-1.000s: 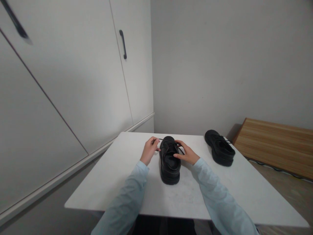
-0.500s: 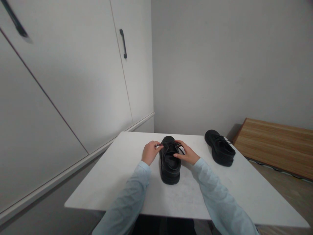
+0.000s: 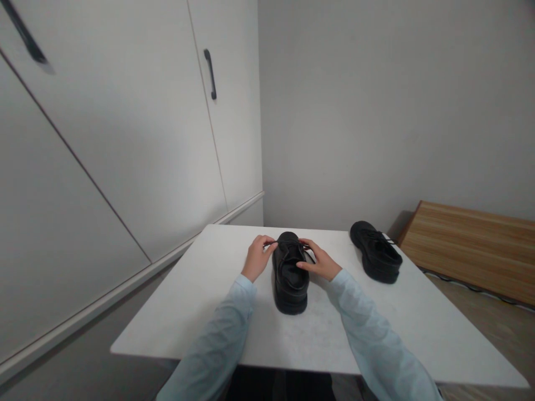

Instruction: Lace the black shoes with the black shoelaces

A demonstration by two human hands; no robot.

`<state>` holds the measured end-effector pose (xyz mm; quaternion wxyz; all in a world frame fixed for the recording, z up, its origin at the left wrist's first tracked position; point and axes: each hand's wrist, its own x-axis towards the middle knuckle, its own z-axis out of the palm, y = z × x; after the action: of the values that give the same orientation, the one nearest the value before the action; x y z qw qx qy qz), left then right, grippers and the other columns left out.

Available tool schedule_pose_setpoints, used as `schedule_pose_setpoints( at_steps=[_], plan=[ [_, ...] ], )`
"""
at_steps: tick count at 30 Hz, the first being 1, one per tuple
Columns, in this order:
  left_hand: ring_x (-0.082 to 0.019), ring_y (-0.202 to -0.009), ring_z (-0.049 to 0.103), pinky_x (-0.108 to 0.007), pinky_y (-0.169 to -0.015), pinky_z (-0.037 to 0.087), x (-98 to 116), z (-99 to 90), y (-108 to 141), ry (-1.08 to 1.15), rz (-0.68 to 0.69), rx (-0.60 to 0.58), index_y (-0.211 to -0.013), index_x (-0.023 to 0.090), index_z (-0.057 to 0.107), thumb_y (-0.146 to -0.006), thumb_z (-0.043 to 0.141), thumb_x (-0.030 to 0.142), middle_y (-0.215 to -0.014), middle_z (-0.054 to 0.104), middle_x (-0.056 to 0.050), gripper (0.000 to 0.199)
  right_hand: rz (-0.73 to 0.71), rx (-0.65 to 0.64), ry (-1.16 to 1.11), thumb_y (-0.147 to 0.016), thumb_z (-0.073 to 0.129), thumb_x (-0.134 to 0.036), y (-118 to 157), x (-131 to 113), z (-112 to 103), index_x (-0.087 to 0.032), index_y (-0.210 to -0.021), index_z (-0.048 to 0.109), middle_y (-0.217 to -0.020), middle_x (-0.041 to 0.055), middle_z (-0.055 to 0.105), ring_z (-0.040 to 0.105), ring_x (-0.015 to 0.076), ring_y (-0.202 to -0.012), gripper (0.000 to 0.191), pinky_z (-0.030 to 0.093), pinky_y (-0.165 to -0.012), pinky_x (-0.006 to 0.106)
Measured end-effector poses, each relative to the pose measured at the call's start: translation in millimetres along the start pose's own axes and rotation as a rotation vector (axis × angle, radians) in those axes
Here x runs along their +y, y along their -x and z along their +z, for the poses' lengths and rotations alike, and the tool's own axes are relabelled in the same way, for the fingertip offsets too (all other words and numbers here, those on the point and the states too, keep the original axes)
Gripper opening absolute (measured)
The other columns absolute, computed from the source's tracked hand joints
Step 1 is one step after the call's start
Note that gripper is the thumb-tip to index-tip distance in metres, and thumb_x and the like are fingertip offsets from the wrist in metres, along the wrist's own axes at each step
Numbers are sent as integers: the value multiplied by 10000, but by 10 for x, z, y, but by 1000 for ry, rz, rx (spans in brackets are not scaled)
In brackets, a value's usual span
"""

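Observation:
A black lace-up shoe stands upright on the white table, its toe away from me and its heel toward me. My left hand, at the shoe's left side, pinches a dark shoelace and holds it out from the eyelets. My right hand grips the shoe's right side, the thumb at the edge of the opening and the fingers up by the laces. A loop of lace hangs beside those fingers. The tips of the right fingers are partly hidden.
A second black shoe stands near the right edge of the white table. White cabinet doors with dark handles rise on the left. Beyond the table on the right is a wood-grain board, and a grey wall is behind.
My left hand has shifted slightly left and up with the shoelace, drawing it a little further out. My right hand and both shoes have stayed in place.

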<state>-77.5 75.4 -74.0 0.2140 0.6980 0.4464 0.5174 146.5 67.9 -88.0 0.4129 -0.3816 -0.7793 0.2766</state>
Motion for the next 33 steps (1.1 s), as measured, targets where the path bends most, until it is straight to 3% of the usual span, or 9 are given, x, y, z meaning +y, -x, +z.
schedule_pose_setpoints(
  at_steps=[11,27,33],
  plan=[
    [-165,-815,568,-262,-710,444,32,4,-12,112,-140,47,-755,176,553,-799,525,307,-790,608,-31,141,-13,-4,15,-679,707,-387,1,7,1,-181,-1262,428,-1282,138,487,468,260,-1176,678,371,-1000,449],
    [-139,-694,576,-246,-686,443,140,-62,-38,221,-165,158,-735,178,530,-783,540,328,-672,579,-1,157,15,-2,29,-677,707,-397,6,-13,-7,-182,-1262,431,-1283,141,490,477,266,-1170,682,366,-1006,456],
    [-140,-705,577,-243,-678,449,136,-88,-56,240,-174,219,-745,176,555,-763,561,323,-732,602,-16,149,6,0,14,-674,708,-403,7,12,-2,-196,-1267,432,-1280,133,493,479,264,-1165,686,376,-996,455]
  ],
)
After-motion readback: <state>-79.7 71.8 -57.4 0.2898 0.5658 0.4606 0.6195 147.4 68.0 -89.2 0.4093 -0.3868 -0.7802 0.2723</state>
